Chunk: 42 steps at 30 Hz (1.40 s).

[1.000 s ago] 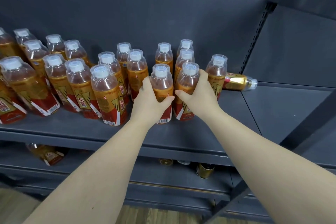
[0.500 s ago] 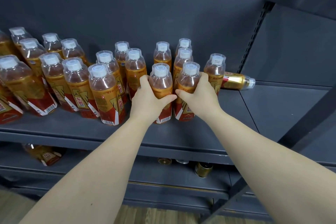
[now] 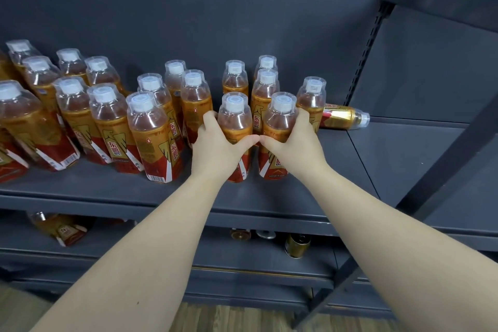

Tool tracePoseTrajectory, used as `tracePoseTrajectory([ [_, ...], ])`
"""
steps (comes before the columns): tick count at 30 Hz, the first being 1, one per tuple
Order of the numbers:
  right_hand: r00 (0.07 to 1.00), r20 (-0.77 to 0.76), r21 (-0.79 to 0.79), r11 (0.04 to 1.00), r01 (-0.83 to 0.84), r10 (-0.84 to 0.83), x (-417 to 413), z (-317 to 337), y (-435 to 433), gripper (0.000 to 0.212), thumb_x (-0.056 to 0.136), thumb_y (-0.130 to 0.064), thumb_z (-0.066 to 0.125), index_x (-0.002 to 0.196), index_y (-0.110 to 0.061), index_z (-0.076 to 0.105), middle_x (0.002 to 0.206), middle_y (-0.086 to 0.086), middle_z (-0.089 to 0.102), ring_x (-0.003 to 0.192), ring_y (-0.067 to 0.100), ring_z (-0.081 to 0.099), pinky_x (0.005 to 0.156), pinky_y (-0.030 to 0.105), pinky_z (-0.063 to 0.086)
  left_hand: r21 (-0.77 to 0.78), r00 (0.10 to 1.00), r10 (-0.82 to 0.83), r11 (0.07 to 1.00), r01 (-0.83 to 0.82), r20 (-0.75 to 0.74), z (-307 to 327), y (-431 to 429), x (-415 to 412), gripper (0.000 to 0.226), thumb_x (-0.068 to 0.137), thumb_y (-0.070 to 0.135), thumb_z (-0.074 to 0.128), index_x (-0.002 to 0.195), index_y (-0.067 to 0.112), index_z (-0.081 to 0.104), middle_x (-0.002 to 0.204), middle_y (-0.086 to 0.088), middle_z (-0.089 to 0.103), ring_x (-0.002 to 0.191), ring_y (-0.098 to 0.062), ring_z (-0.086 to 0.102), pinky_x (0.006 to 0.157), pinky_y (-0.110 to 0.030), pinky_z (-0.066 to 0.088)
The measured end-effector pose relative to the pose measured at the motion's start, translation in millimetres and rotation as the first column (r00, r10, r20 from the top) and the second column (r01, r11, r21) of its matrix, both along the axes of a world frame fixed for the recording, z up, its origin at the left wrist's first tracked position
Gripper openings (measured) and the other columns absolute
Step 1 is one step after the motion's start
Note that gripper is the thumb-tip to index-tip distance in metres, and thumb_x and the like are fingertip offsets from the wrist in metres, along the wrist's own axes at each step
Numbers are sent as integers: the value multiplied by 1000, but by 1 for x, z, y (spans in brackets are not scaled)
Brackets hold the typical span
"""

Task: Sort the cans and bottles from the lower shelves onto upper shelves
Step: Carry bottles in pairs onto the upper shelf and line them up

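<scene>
A: What changed in the last second?

B: Little. My left hand and right hand were already curled round a bottle each. Now the thumbs have closed in and their tips touch. The left bottle and right bottle look nudged closer together.

A: Where are they?

B: Upright at the front of the upper shelf, bases down, just right of the other bottles. I'd call this pair placed and only being squared up. Letting go comes next, I'd guess.

A: Contents?

B: All capped, amber drink up to the shoulder, clear cover over each cap. Nothing open, no spill that I can see.

A: Anything off?

B: One tipped bottle lies on its side at the back right, behind the right bottle, cap pointing right. It probably needs standing up.

A: What's left below?

B: The lower shelf still holds cans, partly hidden under the shelf edge, so I can't count them. There's also a low bottle at the left, apparently lying down. So the sort isn't finished.
</scene>
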State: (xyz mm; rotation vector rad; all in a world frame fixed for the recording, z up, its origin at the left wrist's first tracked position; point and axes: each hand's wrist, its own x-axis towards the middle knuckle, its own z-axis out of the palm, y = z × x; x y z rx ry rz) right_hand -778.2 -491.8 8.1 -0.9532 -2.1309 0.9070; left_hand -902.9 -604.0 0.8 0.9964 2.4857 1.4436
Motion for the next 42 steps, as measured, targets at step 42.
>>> tracePoseTrajectory([
  [42,999,20,-113,993,45,-43,149,-6,-64,71,83,-44,77,135,-24,33,114,-11,53,98,12,58,75,25,48,-44,997,46,998,-49,-59,0,-48,145,72,81,55,75,131,22,37,122,2,58,107,-20,58,84,-38,51],
])
